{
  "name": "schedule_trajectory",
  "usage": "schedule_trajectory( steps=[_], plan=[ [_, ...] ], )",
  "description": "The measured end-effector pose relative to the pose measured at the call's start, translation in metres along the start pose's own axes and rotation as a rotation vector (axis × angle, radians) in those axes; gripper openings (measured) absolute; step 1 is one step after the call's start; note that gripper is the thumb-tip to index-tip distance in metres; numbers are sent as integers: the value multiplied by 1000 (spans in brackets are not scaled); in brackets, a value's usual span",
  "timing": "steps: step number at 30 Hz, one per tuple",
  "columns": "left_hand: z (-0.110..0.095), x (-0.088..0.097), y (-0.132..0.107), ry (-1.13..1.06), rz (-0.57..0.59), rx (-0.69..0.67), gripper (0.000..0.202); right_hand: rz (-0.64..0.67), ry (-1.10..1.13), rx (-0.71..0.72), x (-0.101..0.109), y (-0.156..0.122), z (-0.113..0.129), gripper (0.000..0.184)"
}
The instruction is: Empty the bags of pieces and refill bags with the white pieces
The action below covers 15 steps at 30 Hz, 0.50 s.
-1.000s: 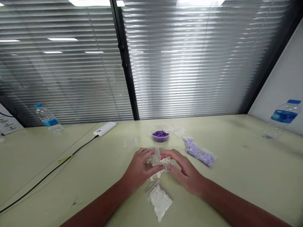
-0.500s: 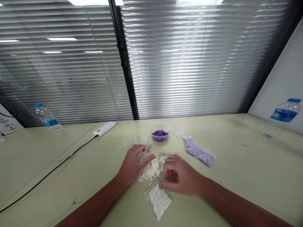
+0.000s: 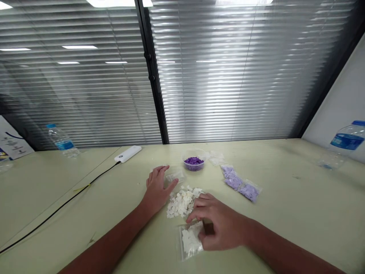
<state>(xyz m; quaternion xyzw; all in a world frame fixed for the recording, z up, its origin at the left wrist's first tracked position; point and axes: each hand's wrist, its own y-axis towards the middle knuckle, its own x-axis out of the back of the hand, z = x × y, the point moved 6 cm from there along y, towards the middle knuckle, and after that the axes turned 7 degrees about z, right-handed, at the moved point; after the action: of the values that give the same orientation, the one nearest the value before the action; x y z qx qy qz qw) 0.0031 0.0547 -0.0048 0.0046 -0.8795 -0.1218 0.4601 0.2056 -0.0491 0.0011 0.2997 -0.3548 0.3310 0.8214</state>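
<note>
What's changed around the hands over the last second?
The small clear bag, pinched upright between the hands earlier, now lies on the table beside the left hand. The right hand has moved toward the person, onto the bag of white pieces. The loose white pieces and tub of purple pieces stayed put.

A heap of small flakes [image 3: 182,203] lies on the table [image 3: 256,228], and a bag of flakes [image 3: 189,240] lies just in front of it. A tub [image 3: 194,163] sits behind the heap, with some full bags [image 3: 241,184] to its right and what looks like a small bag [image 3: 175,176] to its left. One bottle [image 3: 62,141] stands far to the left, and another bottle [image 3: 346,146] stands far to the right.
</note>
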Motion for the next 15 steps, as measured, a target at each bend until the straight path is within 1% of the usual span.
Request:
schedule_trajectory(
  steps=[3, 5, 8, 11, 13, 15],
  plan=[
    [-15, 7, -6, -3, -9, -75, 46, 29, -2, 3, -3, -1, 0, 56],
    [-25, 11, -11, -23, -4, -108, 39, 25, -3, 28, -7, -1, -1, 56],
    [-36, 14, -18, -74, 13, -143, 33, -29, 11, 54, -8, 0, 1, 56],
    [-43, 17, -22, -184, 46, -187, 28, -85, 20, 55, -1, 1, 4, 52],
    [-46, 16, -24, -305, 131, -199, 34, -149, 13, 32, 8, 1, 5, 48],
    [-47, 9, -27, -441, 282, -182, 45, -246, -8, -17, 17, 0, 1, 42]
  ],
)
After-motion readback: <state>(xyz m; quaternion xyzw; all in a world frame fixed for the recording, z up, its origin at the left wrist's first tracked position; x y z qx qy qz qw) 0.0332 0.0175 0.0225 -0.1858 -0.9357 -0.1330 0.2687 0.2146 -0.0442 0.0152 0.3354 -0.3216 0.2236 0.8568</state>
